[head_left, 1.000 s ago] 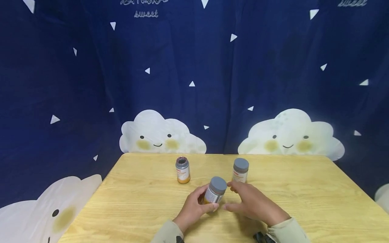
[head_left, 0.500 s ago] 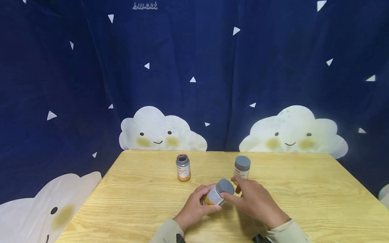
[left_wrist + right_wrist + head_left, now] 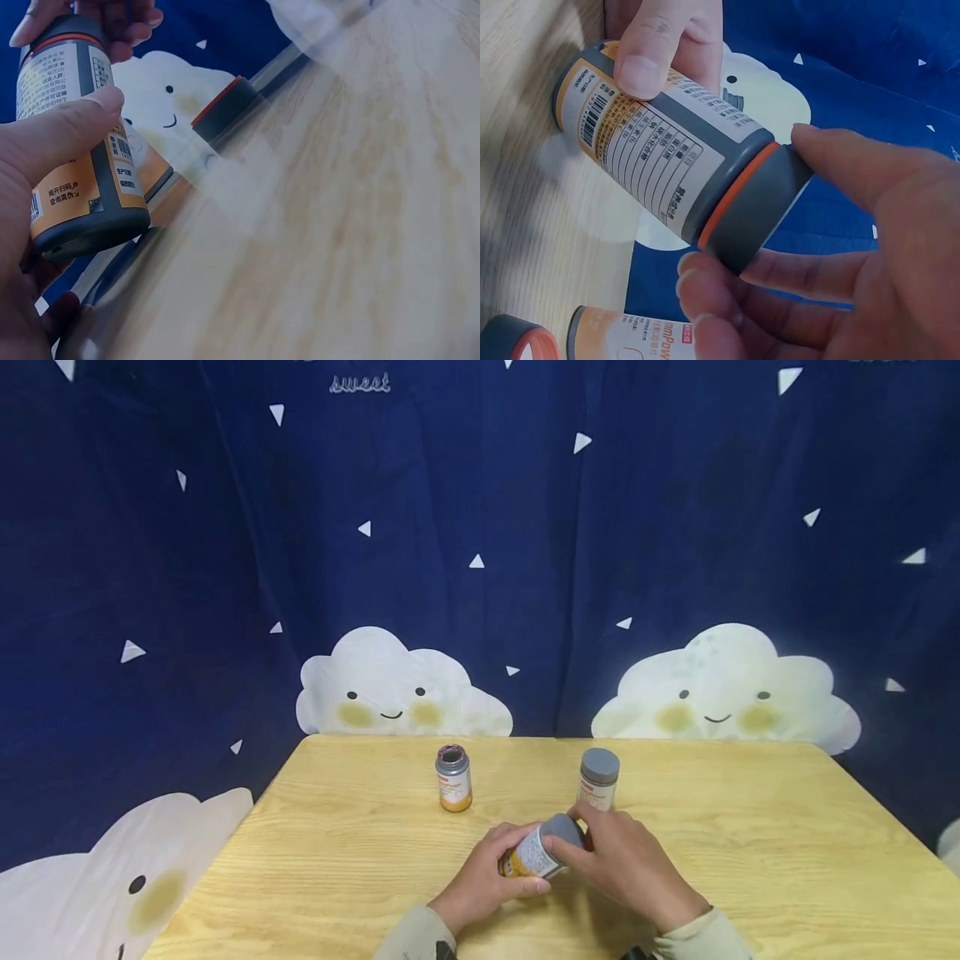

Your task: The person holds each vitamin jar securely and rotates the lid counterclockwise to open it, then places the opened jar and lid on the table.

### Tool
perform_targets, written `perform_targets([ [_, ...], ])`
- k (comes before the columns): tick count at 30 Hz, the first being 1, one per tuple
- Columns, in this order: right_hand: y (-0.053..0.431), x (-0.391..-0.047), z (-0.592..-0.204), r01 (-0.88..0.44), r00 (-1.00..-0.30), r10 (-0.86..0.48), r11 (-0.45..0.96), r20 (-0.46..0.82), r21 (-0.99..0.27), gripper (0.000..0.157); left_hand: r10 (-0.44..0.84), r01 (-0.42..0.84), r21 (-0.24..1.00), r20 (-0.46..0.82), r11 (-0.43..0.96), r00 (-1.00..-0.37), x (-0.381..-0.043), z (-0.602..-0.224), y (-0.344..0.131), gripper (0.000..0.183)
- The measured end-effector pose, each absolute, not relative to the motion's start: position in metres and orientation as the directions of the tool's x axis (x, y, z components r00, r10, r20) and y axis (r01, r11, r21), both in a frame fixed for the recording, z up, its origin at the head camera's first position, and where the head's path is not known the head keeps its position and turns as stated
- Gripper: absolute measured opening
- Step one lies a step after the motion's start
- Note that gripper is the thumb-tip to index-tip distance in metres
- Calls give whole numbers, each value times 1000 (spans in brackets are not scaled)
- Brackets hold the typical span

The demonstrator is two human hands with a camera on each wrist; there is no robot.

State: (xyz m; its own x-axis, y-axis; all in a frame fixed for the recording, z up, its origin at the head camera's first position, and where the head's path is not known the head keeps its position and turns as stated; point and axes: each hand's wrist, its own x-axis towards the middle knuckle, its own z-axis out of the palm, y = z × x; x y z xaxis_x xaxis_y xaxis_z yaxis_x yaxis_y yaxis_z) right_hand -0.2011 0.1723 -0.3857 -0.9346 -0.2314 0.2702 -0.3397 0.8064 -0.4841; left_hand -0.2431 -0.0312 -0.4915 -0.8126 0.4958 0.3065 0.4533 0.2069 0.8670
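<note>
Between left hand (image 3: 483, 872) and right hand (image 3: 633, 864): the held bottle (image 3: 531, 858), tipped over, cap end toward the right hand.
Left hand: wrapped round the body, thumb across the label. I'd keep that wrist firm so the bottle doesn't spin along.
Right hand: fingertips pinching the grey cap (image 3: 757, 210) on opposite edges. Good spread imo, better than bunching them on one side.
Orange ring (image 3: 736, 196): shows between cap and body; can't tell how tight the thread is. If you're twisting, keep cap and body in line so it doesn't bind.
Just beyond the right hand: another capped bottle (image 3: 597, 783), standing. Watch your knuckles on it, maybe work a bit closer to you.
Beyond the left hand: uncapped bottle (image 3: 453, 785), upright, well apart.
</note>
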Motion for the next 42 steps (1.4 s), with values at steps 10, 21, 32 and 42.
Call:
perform_targets([
  [10, 170, -201, -384, -325, -939, -221, 822, 264, -467, 37, 524, 362, 919, 235, 154, -818, -246, -490, -30, 63],
  [21, 171, -199, -394, -458, -883, -340, 776, 324, -433, 35, 585, 260, 965, 207, 8, -785, -243, -497, -35, 53],
  [32, 172, -203, -386, -614, -784, -474, 688, 400, -387, 31, 615, 306, 952, 235, 11, -753, -251, -486, -36, 53],
  [42, 177, -205, -384, -573, -820, -473, 674, 324, -467, 33, 604, 255, 967, 190, 22, -774, -251, -490, -38, 53],
])
